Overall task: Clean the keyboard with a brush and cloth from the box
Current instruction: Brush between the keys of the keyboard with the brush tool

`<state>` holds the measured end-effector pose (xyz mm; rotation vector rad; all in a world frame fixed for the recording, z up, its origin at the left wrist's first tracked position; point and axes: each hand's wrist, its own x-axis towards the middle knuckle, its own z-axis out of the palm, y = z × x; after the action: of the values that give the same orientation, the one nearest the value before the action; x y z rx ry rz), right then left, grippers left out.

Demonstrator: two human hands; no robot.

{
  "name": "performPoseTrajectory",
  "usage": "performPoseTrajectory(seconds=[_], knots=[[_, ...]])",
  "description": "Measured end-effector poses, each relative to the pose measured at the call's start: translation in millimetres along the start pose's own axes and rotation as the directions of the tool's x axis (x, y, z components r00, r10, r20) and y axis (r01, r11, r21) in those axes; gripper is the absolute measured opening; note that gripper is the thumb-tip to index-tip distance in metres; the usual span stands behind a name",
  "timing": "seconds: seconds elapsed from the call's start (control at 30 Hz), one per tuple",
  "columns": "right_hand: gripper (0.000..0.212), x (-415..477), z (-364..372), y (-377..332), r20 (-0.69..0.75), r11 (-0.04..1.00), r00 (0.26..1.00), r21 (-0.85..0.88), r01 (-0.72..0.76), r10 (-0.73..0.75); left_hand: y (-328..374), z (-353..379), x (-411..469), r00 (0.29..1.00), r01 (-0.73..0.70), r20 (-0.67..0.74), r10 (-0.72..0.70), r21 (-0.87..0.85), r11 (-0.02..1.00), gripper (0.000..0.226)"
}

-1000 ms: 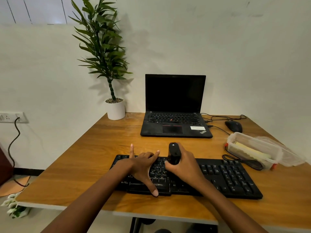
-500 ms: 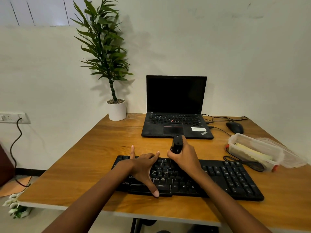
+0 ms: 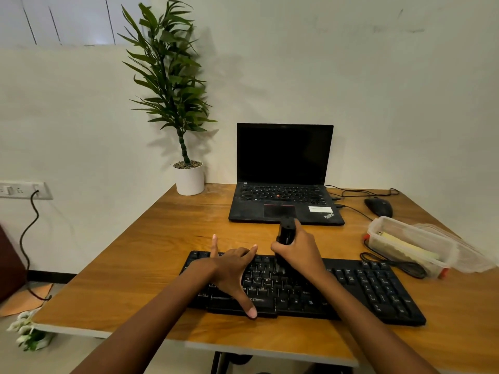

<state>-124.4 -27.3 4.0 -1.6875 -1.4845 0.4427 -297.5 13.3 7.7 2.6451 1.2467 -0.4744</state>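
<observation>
Keyboard (image 3: 378,290) lay along the near edge of the desk (image 3: 162,252), straight in front of you, and by my reading you were in the brushing step. Your right hand (image 3: 299,249) had its fingers wrapped round the black brush (image 3: 286,230). The handle stood up and leaned away from you, and its lower end was down at the top key rows near the middle. The bristles were blurred, so I cannot tell whether they touched the keys. Your left hand (image 3: 232,268) lay spread over the left half of the keys and gripped nothing. Its index finger pointed straight past the back edge and its thumb sat at the front edge, which looked to me like bracing. I judged the task less than half done, since the wiping had not begun. The next move called for light strokes along the rows toward the right end, with the bracing hand shifted to free the keys under it. To your right, near the keyboard's far end, stood the clear box (image 3: 383,238), open, with a pale yellow folded cloth (image 3: 405,242) inside. Its lid (image 3: 475,255) lay just beside it, and a black cable (image 3: 391,263) was coiled against its front.
</observation>
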Motion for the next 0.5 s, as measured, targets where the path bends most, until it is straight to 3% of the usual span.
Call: performPoseTrajectory(seconds=[0.07,0.17,0.4,0.5], knots=[[0.035,-1.3,3.3,0.0,-0.028,0.997,0.997,-0.052,0.065,-0.067,-0.6,0.4,0.0,1.0,0.002,-0.002,-0.002,0.002,1.0,0.132],[0.039,-22.6,5.9,-2.3,0.047,0.99,0.992,-0.08,0.119,-0.116,-0.8,0.7,0.3,1.0,-0.008,-0.008,0.008,-0.003,1.0,0.131],[0.028,-45.0,-1.0,-10.4,0.225,0.993,0.974,0.108,-0.045,0.02,-1.0,0.5,-0.2,1.0,-0.014,0.003,0.014,-0.001,1.0,0.131],[0.026,-14.4,-2.7,-7.0,0.156,0.993,0.985,0.08,-0.082,0.069,-1.2,0.5,-0.8,1.0,-0.007,0.009,0.007,-0.017,1.0,0.13]])
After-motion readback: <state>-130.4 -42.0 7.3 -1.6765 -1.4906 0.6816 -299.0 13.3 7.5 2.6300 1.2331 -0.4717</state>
